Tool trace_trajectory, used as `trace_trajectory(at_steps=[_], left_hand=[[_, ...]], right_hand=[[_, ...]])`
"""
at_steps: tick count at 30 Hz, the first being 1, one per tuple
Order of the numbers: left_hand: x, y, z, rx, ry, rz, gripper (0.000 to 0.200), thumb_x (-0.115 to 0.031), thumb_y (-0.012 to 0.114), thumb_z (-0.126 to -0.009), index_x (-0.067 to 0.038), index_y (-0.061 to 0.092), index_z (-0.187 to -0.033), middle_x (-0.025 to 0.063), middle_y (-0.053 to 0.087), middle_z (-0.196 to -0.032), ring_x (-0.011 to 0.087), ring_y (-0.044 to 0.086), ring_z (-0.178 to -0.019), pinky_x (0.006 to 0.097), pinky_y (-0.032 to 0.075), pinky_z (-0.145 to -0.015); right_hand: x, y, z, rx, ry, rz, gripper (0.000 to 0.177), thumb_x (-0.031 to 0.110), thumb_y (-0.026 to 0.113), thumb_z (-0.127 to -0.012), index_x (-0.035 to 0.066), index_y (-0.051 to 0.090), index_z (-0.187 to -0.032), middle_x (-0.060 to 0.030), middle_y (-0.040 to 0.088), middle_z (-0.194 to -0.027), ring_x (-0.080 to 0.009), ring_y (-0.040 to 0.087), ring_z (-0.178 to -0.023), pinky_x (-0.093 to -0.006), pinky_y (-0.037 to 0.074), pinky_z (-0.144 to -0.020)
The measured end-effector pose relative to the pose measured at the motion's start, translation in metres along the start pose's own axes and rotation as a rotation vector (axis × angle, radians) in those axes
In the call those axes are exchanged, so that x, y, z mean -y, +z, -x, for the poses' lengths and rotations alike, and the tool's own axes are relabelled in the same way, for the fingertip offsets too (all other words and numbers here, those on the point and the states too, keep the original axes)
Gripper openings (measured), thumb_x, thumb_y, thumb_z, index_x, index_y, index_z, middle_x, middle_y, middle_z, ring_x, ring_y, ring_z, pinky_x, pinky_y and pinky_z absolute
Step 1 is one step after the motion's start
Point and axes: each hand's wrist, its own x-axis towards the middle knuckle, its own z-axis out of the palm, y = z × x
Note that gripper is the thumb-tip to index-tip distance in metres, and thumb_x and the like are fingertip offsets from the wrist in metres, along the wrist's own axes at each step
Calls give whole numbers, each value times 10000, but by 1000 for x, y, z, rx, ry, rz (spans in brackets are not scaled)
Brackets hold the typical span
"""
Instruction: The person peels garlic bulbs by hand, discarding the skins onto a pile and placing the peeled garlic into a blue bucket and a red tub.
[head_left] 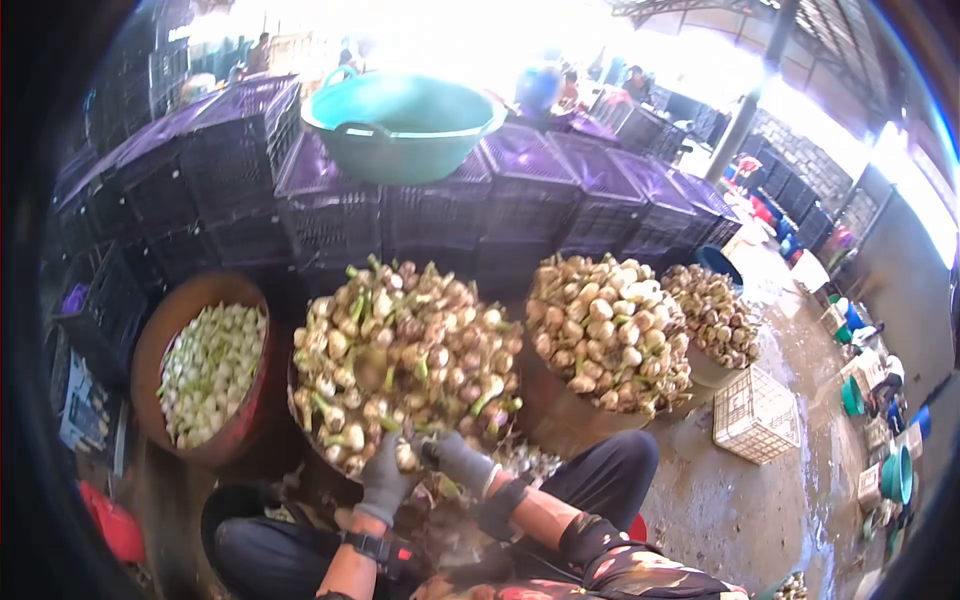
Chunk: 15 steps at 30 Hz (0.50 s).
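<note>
Both hands wear grey gloves and meet at the front edge of a large heap of unpeeled bulbs (420,340). My left hand (386,478) is closed around a pale bulb (406,457). Close beside it on the right, my right hand (458,462) has its fingers wrapped round something small and dark at the bulb's side, too small to name. Peeled whitish-green bulbs (212,370) fill a reddish tub (252,415) to the left. Loose skins and scraps lie below my hands, partly blurred.
Two more heaped containers of bulbs (605,330) stand to the right, near a white crate (757,415). Dark stacked crates (430,220) form a row behind, with a teal basin (405,150) on top. Several people are in the distance. My knees flank the work spot.
</note>
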Motion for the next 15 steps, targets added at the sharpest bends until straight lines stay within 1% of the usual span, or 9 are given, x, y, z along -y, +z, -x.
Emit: trace_trajectory(at_steps=[1,3,6,8,9,11,12,14,15], left_hand=[[3,2,1,-20,22,3,731,-291,794,-491,-68,449,-1097,150,557,-979,306,547,-904,364,447,-755],[3,0,3,-40,32,4,706,-286,797,-480,-76,459,-1064,145,565,-945,309,555,-870,367,452,-727],[1,-3,8,-40,10,25,675,-265,797,-476,-85,467,-1036,138,570,-921,302,560,-847,361,454,-709],[4,-5,9,-37,-31,59,657,-247,797,-476,-91,472,-1025,129,576,-904,282,568,-828,348,456,-703],[8,-5,10,-49,-18,98,650,-243,794,-485,-82,474,-1027,119,580,-900,267,571,-818,339,456,-704],[16,-6,12,-72,11,176,635,-237,788,-504,-64,480,-1031,99,588,-893,238,575,-799,322,456,-708],[17,-7,13,-77,1,278,590,-229,778,-527,-58,494,-1016,90,589,-896,214,573,-792,316,457,-702],[18,-12,15,-87,-18,481,503,-214,758,-574,-45,523,-985,72,591,-903,167,570,-777,304,460,-692],[23,-12,15,-36,-68,570,459,-223,717,-628,-34,520,-997,69,592,-901,178,572,-783,302,460,-700]], right_hand=[[22,4,9,-2,185,-250,147,143,534,-844,8,583,-873,42,515,-693,-39,432,-624,-200,374,-516],[42,7,18,0,62,-148,156,141,542,-838,-2,577,-891,45,520,-700,-33,435,-618,-192,382,-528],[53,10,22,32,168,-198,166,138,542,-836,-6,569,-915,25,520,-688,-29,435,-605,-185,385,-521],[64,17,26,4,156,-332,158,121,536,-833,-1,566,-927,26,515,-677,-27,430,-588,-187,372,-499],[68,21,26,-8,149,-398,155,113,533,-831,1,565,-933,27,512,-672,-26,428,-580,-188,366,-487],[39,17,10,32,252,-474,178,35,524,-785,1,569,-954,8,531,-665,-63,453,-547,-202,375,-482],[45,17,9,51,303,-512,208,-4,519,-762,1,571,-964,-1,540,-662,-82,465,-531,-209,380,-479],[57,11,18,136,161,-301,215,29,535,-770,10,571,-981,10,531,-680,-44,441,-544,-193,354,-467],[67,9,24,176,91,-194,220,46,543,-773,15,571,-989,16,527,-690,-26,429,-551,-185,340,-460]])
